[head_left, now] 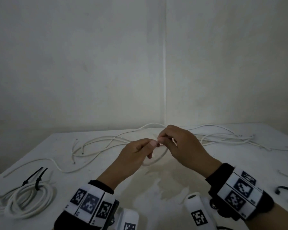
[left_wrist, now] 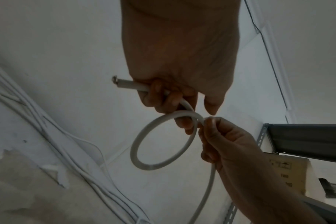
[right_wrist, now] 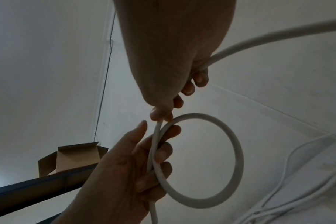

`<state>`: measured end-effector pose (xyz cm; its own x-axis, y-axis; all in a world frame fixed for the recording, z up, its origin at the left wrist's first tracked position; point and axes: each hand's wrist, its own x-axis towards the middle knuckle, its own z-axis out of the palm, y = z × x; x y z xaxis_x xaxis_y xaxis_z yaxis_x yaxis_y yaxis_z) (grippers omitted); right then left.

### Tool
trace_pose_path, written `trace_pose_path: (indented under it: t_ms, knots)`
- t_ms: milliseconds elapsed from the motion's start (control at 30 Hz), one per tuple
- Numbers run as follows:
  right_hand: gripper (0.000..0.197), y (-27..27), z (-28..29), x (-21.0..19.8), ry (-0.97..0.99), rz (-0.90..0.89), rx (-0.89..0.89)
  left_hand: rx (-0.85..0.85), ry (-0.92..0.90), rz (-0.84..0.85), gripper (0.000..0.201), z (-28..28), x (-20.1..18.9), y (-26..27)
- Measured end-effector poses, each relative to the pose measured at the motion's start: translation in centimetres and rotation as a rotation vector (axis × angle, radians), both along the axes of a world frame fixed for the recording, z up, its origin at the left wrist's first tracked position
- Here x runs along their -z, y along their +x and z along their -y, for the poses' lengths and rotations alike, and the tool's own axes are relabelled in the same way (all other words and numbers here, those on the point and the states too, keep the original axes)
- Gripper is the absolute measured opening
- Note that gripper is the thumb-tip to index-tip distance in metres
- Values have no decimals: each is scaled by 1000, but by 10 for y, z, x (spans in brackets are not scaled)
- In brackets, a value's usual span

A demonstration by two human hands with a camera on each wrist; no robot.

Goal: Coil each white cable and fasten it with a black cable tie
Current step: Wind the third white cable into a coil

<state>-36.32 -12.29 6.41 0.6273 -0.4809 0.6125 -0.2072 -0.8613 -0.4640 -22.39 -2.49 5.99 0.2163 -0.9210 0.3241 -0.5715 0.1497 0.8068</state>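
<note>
Above the middle of the white table (head_left: 181, 180) both hands work one white cable (head_left: 156, 161). It is bent into a single round loop (left_wrist: 153, 167) (right_wrist: 238, 160) that hangs in the air. My left hand (head_left: 152, 145) (left_wrist: 175, 106) curls its fingers round the strands where the loop crosses, and the cut cable end (left_wrist: 123, 84) sticks out past them. My right hand (head_left: 163, 140) (right_wrist: 161, 116) pinches the same cable just beside that crossing, with the free length (right_wrist: 259, 40) trailing off behind it.
A coiled white cable (head_left: 10, 206) with black ties (head_left: 37, 181) round it lies at the near left. Several loose white cables (head_left: 106, 140) (head_left: 223, 136) sprawl along the back. Loose black ties (head_left: 286, 189) lie near right. A cardboard box (right_wrist: 77, 157) and a dark shelf (left_wrist: 307, 139) stand beyond.
</note>
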Motion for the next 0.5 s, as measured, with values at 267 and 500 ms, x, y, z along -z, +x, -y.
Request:
trace_pose_path:
  t_ms: [267,500]
  knots:
    - [15,-12,9,-8,107,-50,32,89,8,-36,19,-4,-9,3]
    - [25,-14,9,-13,262,-113,-131,94,13,-35,28,-6,-9,4]
